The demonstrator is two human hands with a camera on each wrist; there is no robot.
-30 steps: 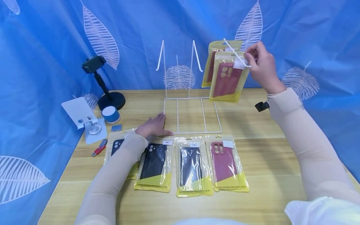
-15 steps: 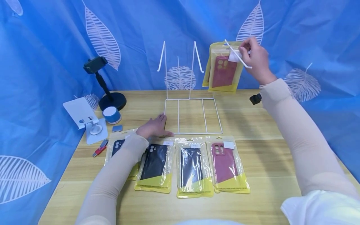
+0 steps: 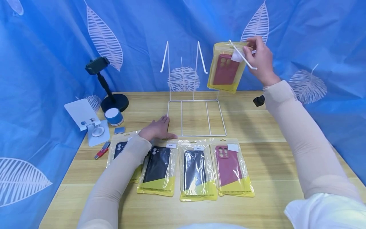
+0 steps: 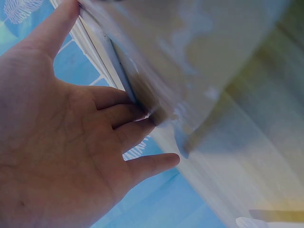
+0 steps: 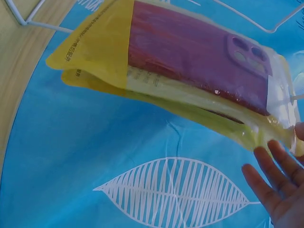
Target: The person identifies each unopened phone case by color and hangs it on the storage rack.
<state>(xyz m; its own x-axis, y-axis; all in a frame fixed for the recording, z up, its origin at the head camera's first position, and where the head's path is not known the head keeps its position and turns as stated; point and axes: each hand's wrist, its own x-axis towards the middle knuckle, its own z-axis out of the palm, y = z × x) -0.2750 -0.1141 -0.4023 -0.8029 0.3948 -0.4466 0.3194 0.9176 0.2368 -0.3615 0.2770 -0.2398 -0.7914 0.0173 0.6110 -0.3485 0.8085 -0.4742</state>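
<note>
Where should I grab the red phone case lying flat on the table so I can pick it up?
Pinch the red phone case packet by its top edge, near the white label, coming from the rack side. It lies flat beside another packet, so only the top and right edges are free.

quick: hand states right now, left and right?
Left hand: open, flat on the table against the wire rack base.
Right hand: pinches the top of the red phone case packet at the rack hook.

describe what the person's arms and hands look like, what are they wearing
Both arms wear snug, pale beige sleeves reaching the wrists. The left hand and right hand are bare, with no gloves or rings visible. A small black device sits at the right wrist.
</note>
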